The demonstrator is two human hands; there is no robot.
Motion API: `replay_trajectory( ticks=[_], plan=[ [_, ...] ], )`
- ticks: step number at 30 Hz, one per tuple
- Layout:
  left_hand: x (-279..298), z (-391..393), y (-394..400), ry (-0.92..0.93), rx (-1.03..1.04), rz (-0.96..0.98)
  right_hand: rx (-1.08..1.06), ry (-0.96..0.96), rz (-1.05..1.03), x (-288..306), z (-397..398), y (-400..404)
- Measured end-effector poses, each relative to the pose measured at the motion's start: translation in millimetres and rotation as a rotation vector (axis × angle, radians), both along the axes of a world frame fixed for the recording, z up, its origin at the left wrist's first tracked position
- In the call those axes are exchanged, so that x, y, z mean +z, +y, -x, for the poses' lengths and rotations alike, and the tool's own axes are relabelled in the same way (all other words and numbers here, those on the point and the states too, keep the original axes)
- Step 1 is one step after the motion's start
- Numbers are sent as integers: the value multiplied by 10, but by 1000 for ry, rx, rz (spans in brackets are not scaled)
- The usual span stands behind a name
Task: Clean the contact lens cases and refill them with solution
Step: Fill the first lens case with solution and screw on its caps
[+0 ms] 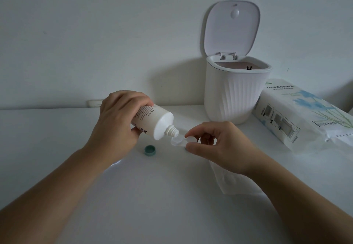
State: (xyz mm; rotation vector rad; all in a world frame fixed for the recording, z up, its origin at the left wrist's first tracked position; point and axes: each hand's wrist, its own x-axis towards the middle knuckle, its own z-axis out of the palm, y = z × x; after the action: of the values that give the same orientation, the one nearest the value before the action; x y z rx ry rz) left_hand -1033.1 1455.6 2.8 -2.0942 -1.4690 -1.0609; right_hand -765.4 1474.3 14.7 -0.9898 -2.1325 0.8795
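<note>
Here, I see the white table [57, 138] carrying a ribbed bin [234, 94] with its lid up beside a tissue paper pack [298, 117]; my left hand [116, 123] grasps the solution bottle [152, 121], tilted nozzle-down over the contact lens case [178, 141]; my right hand [219, 144] pinches that case just above the table; a teal cap [150, 150] lies near.
</note>
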Motion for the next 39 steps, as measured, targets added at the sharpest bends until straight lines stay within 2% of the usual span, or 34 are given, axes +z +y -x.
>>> replay_trajectory(
  ticks=[39],
  plan=[
    [13,-19,11,46,22,-66,11,20,-12,-19,-3,15]
  ],
)
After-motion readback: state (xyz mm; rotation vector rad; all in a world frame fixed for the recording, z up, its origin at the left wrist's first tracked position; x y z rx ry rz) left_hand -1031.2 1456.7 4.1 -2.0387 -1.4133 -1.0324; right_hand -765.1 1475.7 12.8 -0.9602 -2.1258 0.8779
